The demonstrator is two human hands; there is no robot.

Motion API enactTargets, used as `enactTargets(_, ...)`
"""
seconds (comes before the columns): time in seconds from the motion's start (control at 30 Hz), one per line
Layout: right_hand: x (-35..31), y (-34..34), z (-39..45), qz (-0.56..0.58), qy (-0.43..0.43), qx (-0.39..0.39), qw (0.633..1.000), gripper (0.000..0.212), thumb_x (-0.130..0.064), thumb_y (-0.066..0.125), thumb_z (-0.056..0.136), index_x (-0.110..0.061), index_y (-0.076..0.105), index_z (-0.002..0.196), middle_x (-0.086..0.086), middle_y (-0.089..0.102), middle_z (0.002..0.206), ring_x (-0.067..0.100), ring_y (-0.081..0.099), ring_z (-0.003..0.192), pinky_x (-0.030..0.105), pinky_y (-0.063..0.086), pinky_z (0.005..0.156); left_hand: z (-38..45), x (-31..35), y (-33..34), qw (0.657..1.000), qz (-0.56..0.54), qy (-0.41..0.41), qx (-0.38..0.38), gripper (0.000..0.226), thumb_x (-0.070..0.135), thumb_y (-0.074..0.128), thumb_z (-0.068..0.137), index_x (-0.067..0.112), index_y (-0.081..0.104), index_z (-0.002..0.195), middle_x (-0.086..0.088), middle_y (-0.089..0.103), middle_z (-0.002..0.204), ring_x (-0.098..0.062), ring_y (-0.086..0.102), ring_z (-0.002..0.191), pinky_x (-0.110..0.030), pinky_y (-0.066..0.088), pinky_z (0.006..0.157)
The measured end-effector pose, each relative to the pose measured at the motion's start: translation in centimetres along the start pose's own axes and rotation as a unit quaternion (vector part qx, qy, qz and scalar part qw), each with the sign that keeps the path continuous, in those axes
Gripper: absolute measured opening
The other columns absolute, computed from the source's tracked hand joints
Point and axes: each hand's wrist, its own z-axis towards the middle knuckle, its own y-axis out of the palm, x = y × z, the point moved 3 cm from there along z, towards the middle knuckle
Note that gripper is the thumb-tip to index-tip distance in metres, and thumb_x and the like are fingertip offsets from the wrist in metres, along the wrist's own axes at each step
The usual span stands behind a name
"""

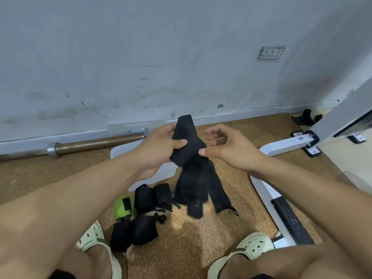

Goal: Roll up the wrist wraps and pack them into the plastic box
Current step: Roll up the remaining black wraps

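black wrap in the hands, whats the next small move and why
Probably close the right hand on the black wrap and start winding it. The left hand pinches its top end, the rest hangs loose to the floor, and four black rolls plus a green roll already lie finished.

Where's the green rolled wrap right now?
In the head view the green wrap lies on the cork floor, lower left of centre, beside the rolled black wraps and just beyond the left sandal.
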Motion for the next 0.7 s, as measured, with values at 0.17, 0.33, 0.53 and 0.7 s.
enactTargets(0.17, 0.5, 0.9, 0.4, 0.017, -0.04, -0.082, 0.996, 0.014, -0.022, 0.079, 0.09, -0.014, 0.071, 0.099, -0.002, 0.078, 0.098, 0.008, 0.075, 0.093, 0.019, 0.058, 0.08, 0.0, 0.1, -0.2, 1.0, -0.012, 0.023, -0.007, 0.027, 0.0, 0.062, 0.098, 0.019, 0.064, 0.117, -0.003, 0.076, 0.109, -0.02, 0.073, 0.102, -0.037, 0.06, 0.088)
enactTargets(0.33, 0.5, 1.1, 1.3, -0.015, -0.06, -0.062, 0.996, 0.01, -0.022, 0.076, 0.092, -0.014, 0.07, 0.093, 0.005, 0.078, 0.09, 0.017, 0.076, 0.087, 0.039, 0.061, 0.089, 0.2, 0.4, -0.9, 0.995, 0.006, 0.043, 0.084, 0.032, 0.0, 0.074, 0.089, 0.018, 0.066, 0.114, -0.002, 0.076, 0.11, -0.022, 0.074, 0.099, -0.035, 0.059, 0.078)
enactTargets(0.53, 0.2, 1.1, 1.3, 0.19, 0.013, -0.055, 0.98, 0.01, -0.019, 0.068, 0.098, -0.009, 0.066, 0.102, 0.007, 0.077, 0.089, 0.019, 0.074, 0.082, 0.033, 0.06, 0.075, 0.2, 0.0, -1.2, 0.99, 0.04, -0.016, 0.132, 0.047, 0.039, 0.074, 0.091, 0.023, 0.056, 0.132, 0.003, 0.065, 0.126, -0.016, 0.066, 0.111, -0.04, 0.057, 0.096)
enactTargets(0.7, 0.4, 0.2, 2.1, 0.42, 0.094, 0.023, 0.902, 0.025, -0.014, 0.063, 0.101, -0.004, 0.063, 0.124, 0.009, 0.077, 0.1, 0.015, 0.075, 0.075, 0.027, 0.061, 0.064, -0.8, -1.3, 1.0, 0.988, 0.059, -0.132, -0.056, 0.046, 0.061, 0.059, 0.093, 0.026, 0.072, 0.121, 0.005, 0.077, 0.113, -0.02, 0.071, 0.11, -0.04, 0.051, 0.103)
